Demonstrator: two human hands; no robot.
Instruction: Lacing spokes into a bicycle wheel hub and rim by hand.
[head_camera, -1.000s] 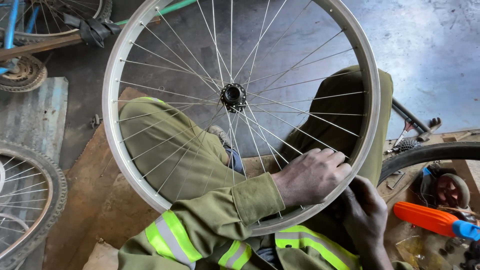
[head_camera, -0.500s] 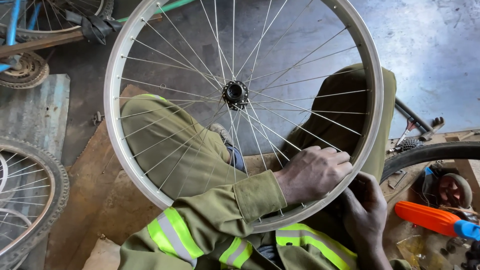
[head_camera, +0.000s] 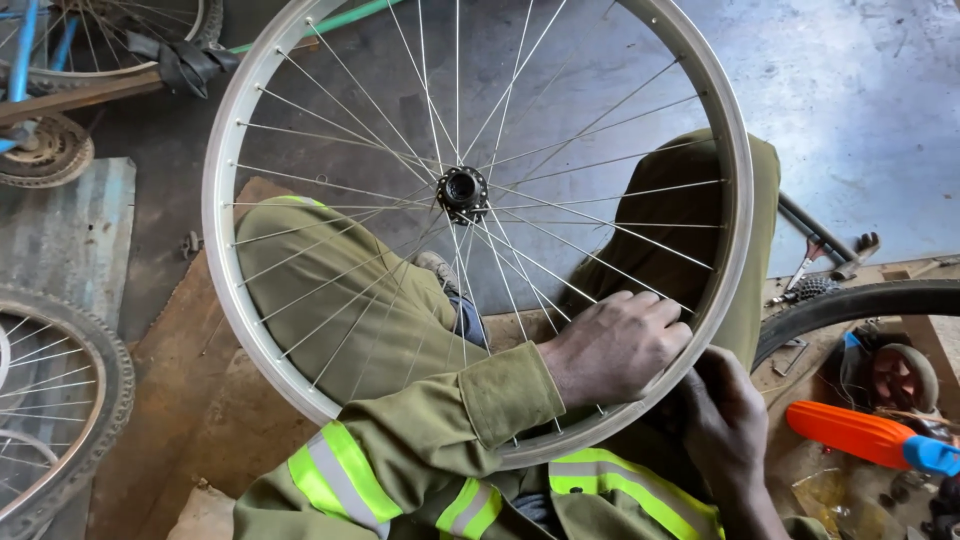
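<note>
Wheel rim under left hand

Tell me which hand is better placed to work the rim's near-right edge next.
Right, probably. The right hand sits outside the silver spoked bicycle wheel at that edge, fingers against the rim. The left hand lies flat across the spokes, seemingly steadying the wheel.
</note>
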